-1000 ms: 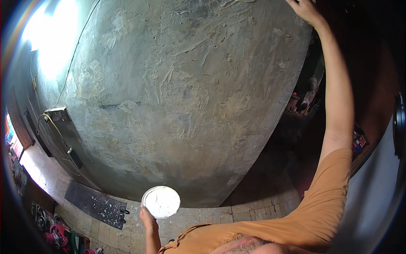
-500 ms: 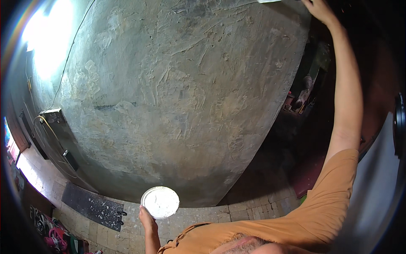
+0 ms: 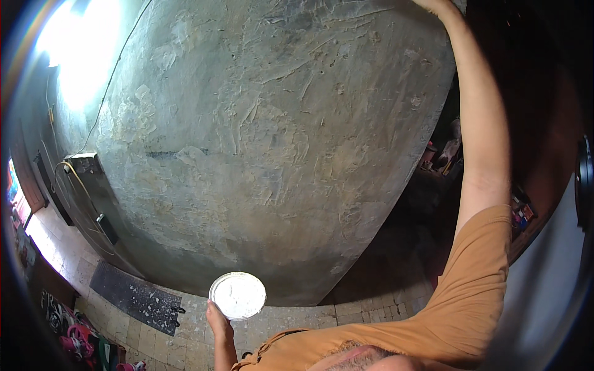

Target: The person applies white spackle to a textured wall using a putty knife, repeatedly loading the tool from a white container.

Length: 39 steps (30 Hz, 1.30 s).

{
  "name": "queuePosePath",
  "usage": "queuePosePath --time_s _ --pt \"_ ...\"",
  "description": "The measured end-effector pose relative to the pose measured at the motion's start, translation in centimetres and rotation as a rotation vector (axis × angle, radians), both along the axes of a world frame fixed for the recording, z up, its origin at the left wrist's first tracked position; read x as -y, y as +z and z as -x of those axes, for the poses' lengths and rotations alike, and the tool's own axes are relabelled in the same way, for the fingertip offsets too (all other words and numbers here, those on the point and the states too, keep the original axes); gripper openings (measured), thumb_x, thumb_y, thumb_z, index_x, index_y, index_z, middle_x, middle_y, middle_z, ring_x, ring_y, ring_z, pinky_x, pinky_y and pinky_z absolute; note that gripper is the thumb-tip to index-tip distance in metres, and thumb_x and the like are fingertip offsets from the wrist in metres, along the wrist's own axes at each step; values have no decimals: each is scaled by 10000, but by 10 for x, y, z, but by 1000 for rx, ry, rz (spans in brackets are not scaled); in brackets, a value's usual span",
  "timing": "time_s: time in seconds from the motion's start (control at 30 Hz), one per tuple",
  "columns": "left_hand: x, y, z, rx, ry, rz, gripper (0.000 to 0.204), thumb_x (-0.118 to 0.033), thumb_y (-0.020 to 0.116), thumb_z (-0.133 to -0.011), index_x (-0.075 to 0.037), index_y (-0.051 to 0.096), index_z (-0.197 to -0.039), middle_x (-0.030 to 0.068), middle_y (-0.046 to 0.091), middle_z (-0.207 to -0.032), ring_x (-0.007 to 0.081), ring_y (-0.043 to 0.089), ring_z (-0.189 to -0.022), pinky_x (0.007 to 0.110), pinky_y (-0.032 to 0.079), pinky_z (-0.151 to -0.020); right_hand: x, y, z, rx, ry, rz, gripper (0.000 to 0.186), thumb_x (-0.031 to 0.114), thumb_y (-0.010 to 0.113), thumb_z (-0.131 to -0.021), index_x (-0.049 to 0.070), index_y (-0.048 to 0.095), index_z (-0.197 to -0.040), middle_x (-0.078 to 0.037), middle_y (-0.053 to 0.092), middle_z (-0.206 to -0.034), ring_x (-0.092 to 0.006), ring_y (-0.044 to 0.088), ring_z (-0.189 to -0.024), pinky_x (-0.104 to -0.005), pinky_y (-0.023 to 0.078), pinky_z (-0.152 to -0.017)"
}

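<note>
My left hand (image 3: 219, 319) is closed on the edge of a shallow round lid (image 3: 262, 304) in front of my body. White paste (image 3: 237, 295) covers its inside, with a few small marks on the surface. My right arm stretches far up along the right side, and my right hand (image 3: 435, 5) is at the top edge of the view, against the upper right of the wall. Its fingers are bent and mostly cut off, so what they grip is hidden. The grey-green wall (image 3: 266, 179) is rough, with ridges and smeared patches.
A bright light (image 3: 80, 55) glares at the upper left. Down the wall's left side runs a thin black cable (image 3: 116, 65), near a small box (image 3: 85, 162). A dark mat (image 3: 133, 298) with white specks lies on the tiled floor (image 3: 170, 346). Right of the wall's edge is a dark opening (image 3: 396, 247).
My right hand has moved left along the top edge. The pale flat edge beside its fingers has gone out of view. My left hand still holds the lid in nearly the same place.
</note>
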State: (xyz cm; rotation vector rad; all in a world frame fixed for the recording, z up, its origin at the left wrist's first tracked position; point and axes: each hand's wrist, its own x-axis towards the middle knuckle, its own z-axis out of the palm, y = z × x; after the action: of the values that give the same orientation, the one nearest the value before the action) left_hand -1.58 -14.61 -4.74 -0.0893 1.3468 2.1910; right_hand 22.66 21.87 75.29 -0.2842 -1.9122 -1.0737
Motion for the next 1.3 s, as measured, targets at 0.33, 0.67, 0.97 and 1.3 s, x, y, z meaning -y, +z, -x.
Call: queuePosePath --time_s 0.33,0.67,0.97,1.3 --pt "15 -4 3 9 28 21 487 -334 365 -1064 74 536 -1270 189 651 -1178 279 681 -1033 394 566 -874 -46 -3 -70 -87 221 112 301 135 527 -985 153 686 -1240 -197 691 -1124 -330 632 -1097 -373 471 -988" --pt "6 9 1 -13 21 93 470 -355 355 -1070 27 570 -1238 138 672 -1130 224 690 -964 346 563 -808 -4 -44 16 26 92 -84 282 197 564 -963 232 724 -1192 -166 601 -875 -338 588 -942 -417 461 -886" --pt "5 -7 5 -1 5 9 485 -327 371 -1066 81 530 -1273 182 640 -1193 272 670 -1041 384 546 -896 4 6 -81 -65 -109 60 287 142 541 -979 139 697 -1221 -159 675 -1160 -329 604 -1111 -401 436 -1014" --pt "3 1 7 -2 -1 19 477 -333 373 -1067 71 531 -1265 178 645 -1181 271 677 -1031 387 568 -862 2 -62 12 -46 18 78 337 198 475 -1030 189 631 -1328 -220 639 -1006 -361 620 -1004 -410 471 -880"
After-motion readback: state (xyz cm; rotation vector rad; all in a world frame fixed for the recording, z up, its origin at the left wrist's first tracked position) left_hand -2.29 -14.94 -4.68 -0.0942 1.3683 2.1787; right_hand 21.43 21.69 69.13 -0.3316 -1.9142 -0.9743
